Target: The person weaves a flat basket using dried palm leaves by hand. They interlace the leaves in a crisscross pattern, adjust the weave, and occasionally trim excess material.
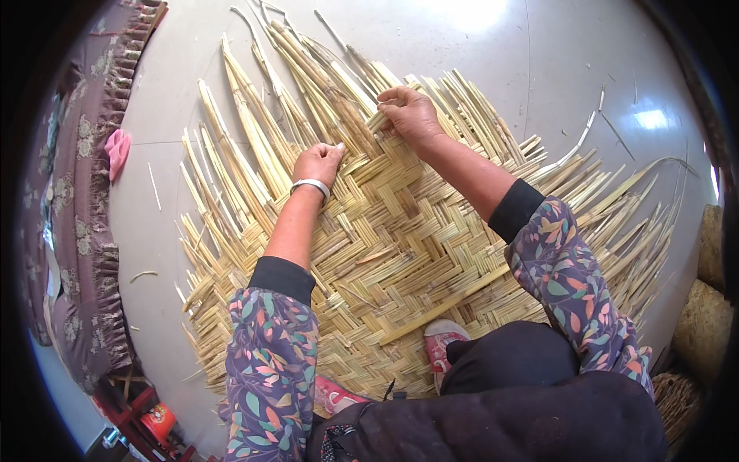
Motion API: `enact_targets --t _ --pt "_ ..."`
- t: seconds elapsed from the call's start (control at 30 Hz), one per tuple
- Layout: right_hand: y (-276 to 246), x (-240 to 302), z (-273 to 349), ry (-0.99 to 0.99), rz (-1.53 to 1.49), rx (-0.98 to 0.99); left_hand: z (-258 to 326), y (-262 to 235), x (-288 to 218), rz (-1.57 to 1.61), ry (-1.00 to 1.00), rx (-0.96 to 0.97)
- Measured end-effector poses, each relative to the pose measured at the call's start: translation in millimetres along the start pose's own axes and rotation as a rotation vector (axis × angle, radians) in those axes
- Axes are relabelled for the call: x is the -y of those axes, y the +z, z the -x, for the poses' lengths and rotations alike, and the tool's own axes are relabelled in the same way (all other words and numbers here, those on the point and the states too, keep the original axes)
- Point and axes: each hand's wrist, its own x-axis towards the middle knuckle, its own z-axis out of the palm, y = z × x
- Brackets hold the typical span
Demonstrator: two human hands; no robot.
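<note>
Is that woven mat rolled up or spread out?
Spread out: the woven mat lies open across the floor, with its loose strips fanning outward past the woven part.

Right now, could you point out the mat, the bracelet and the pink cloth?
Mat [408, 250]: head view, on its woven middle.
Bracelet [310, 183]: head view, on the upper side of its pale band.
Pink cloth [117, 153]: head view, near the middle of its visible surface.
</note>
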Motion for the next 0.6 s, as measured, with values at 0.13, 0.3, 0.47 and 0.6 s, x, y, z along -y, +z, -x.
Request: enact_targets --t 0.13,0.3,0.47,0.6 --pt "6 3 10 -0.181 0.329 -0.085 -6 1 9 -0.054 -0.011 0.007" --pt "8 -3 20 -0.337 0.453 -0.141 -4 -5 7 -0.055 0.022 0.055" --pt "-2 -15 24 -0.145 0.387 -0.157 7 -2 -2 -0.307 0.129 -0.009" --pt "-3 -17 26 -0.23 0.456 -0.181 24 11 7 -0.227 0.244 -0.186"
